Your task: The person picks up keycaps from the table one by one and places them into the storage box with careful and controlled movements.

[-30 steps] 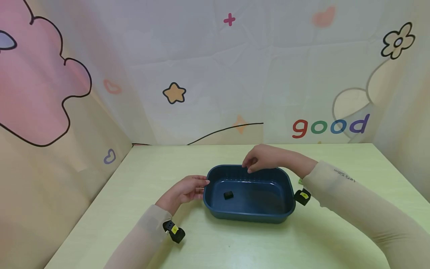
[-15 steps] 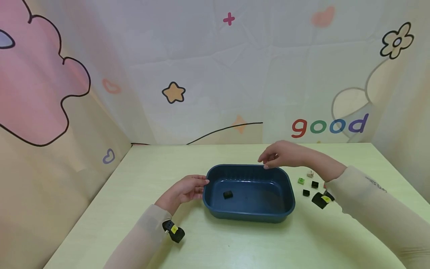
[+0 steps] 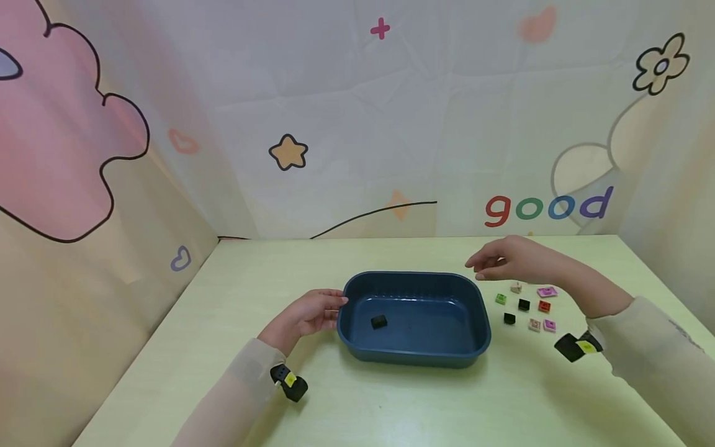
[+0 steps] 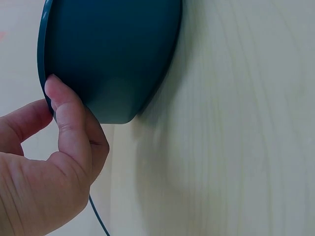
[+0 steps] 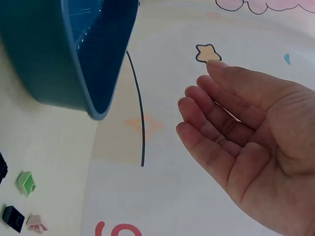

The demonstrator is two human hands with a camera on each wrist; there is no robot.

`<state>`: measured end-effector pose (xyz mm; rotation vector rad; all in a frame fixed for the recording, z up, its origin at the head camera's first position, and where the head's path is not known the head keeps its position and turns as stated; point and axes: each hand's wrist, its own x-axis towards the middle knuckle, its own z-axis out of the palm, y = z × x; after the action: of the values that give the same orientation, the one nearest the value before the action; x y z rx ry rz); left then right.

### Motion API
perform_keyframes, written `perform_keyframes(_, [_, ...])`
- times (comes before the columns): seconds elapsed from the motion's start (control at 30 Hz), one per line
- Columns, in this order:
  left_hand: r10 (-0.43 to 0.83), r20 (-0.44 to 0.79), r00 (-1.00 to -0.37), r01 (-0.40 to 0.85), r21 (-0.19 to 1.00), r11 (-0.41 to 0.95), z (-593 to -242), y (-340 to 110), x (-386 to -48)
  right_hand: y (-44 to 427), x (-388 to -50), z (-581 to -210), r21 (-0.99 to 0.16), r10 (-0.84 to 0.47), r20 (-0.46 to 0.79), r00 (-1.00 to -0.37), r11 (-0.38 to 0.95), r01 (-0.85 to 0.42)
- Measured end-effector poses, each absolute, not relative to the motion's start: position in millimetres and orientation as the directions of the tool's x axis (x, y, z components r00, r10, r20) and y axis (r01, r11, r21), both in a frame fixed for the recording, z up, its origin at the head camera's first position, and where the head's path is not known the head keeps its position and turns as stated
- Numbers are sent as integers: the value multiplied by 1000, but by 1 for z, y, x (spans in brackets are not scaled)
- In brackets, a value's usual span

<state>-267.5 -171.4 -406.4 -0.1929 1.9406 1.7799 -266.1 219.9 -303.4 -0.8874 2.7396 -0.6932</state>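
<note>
A dark blue rectangular plastic tub [image 3: 413,359] stands mid-table. Its left rim is pinched between the thumb and fingers of my left hand [image 3: 311,312], as the left wrist view also shows the hand [image 4: 64,142] at the edge. Inside, toward the left, lies a small black block [image 3: 379,321]. Above the table, off the tub's back right corner, hovers my right hand [image 3: 516,259] with loosely bent fingers. Nothing sits in its palm in the right wrist view [image 5: 246,128]. Below that hand are a green block [image 3: 501,299] and a cream block [image 3: 516,287].
Right of the tub lie more small blocks: two black ones [image 3: 509,318], a red one [image 3: 544,306], two pink ones [image 3: 547,292] and a pale pinkish one [image 3: 534,325]. A printed cloth [image 3: 346,112] hangs behind the table's back edge.
My right hand has moved right from above the tub's back rim to beyond its corner, uncovering the loose blocks. My left hand stays at the rim; the black block in the tub has not moved.
</note>
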Motion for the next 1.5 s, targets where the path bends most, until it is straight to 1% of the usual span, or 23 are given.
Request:
perform_keyframes(0.17, [219, -448, -867, -429, 894, 132, -408, -172, -267, 234, -260, -310, -515, -561, -43, -827, 722, -463])
perform_keyframes(0.5, [226, -453, -863, -434, 892, 130, -407, -171, -265, 267, -249, -332, -512, -483, -65, -873, 767, -386])
perform_keyframes(0.77, [217, -455, -863, -434, 890, 141, -405, -171, -265, 293, -240, -353, -489, -448, -79, -891, 796, -357])
perform_keyframes(0.97, [220, -461, -860, -440, 887, 139, -405, -170, -266, 313, -236, -366, -436, -402, -71, -913, 836, -334])
perform_keyframes(1.27, [211, -462, -862, -440, 886, 144, -405, -170, -266, 336, -236, -384, -411, -409, -116, -905, 850, -331])
perform_keyframes(1.5, [202, -465, -862, -446, 885, 137, -404, -171, -266, 341, -235, -392, -385, -410, -130, -903, 860, -335])
